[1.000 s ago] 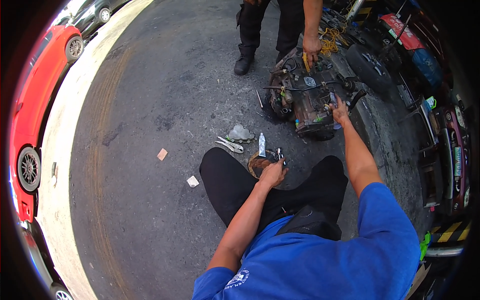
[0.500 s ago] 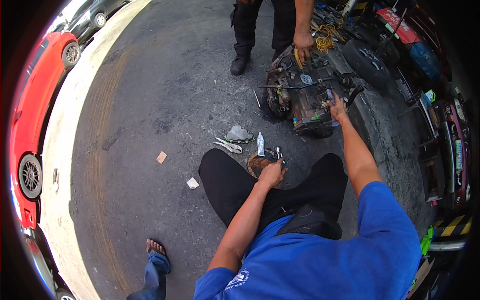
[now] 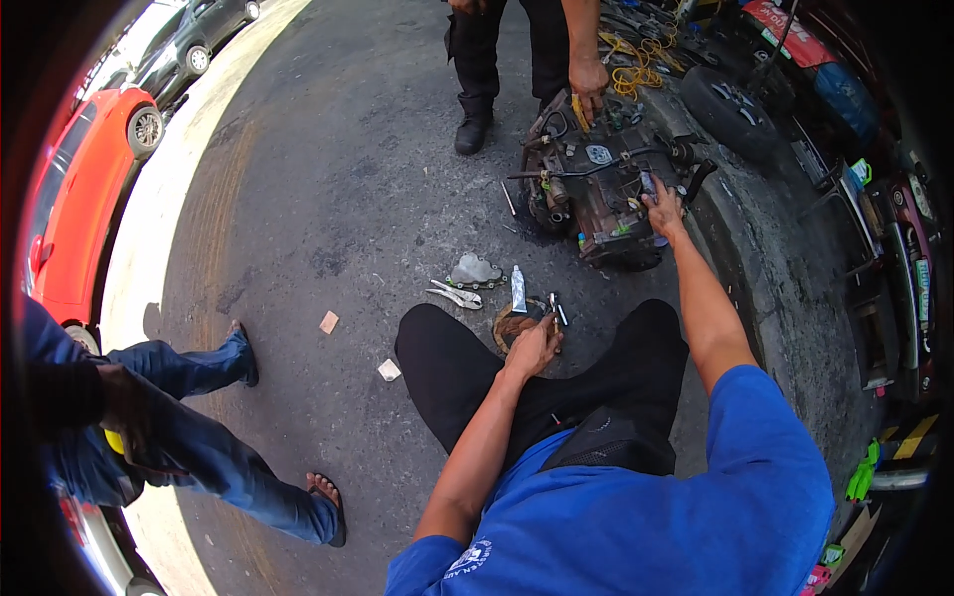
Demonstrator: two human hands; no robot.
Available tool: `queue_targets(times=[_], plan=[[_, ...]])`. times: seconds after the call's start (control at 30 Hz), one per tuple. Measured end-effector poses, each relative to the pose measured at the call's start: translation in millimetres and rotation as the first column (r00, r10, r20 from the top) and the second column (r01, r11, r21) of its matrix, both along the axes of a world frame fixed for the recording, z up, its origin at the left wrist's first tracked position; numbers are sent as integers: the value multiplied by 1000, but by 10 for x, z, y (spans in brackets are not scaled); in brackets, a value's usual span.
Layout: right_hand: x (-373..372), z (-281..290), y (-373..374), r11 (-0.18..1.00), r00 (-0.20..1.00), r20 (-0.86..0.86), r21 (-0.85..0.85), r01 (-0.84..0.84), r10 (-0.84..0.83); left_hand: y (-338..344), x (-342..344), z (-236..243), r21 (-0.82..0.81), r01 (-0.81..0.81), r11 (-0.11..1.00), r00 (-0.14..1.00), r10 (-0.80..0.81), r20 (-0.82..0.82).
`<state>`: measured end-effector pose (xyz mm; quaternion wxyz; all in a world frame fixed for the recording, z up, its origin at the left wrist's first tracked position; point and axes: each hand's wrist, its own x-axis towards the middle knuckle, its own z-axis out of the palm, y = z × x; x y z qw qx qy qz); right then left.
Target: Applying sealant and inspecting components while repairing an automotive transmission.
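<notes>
Low between my knees, my left hand (image 3: 534,348) is closed round a slim chrome hand tool (image 3: 554,300); its exact kind is unclear. Just beyond lies a round brownish disc (image 3: 509,324) with a silver tube (image 3: 518,288) by it. Locking pliers (image 3: 455,294) and a grey metal cover (image 3: 475,269) are on the ground to the left. My right arm reaches forward to a greasy engine or gearbox unit (image 3: 606,199). There my right hand (image 3: 664,211) has its fingers curled at the unit's right side, against a small greyish piece I cannot make out.
A co-worker's hand (image 3: 588,81) touches the unit's far side near something yellow. Another person in jeans (image 3: 238,477) walks at the left. A loose wheel (image 3: 728,111) and yellow cord (image 3: 636,74) lie at the far right. A red car (image 3: 89,199) stands far left.
The person in jeans has come forward from the lower left, and both feet now show. My view has shifted slightly. Both my hands stay at nearly the same places.
</notes>
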<state>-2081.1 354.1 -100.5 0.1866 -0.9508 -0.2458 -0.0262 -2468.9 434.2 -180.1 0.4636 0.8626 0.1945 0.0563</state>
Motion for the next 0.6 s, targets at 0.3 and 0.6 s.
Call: queue_targets(times=[0.3, 0.6], plan=[[-59, -38, -52, 998, 999, 32, 57, -37, 35, 114, 82, 555, -117, -32, 993, 999, 29, -23], [-96, -59, -17, 988, 995, 78, 138, -74, 63, 536, 372, 1927, 238, 68, 969, 997, -60, -40]])
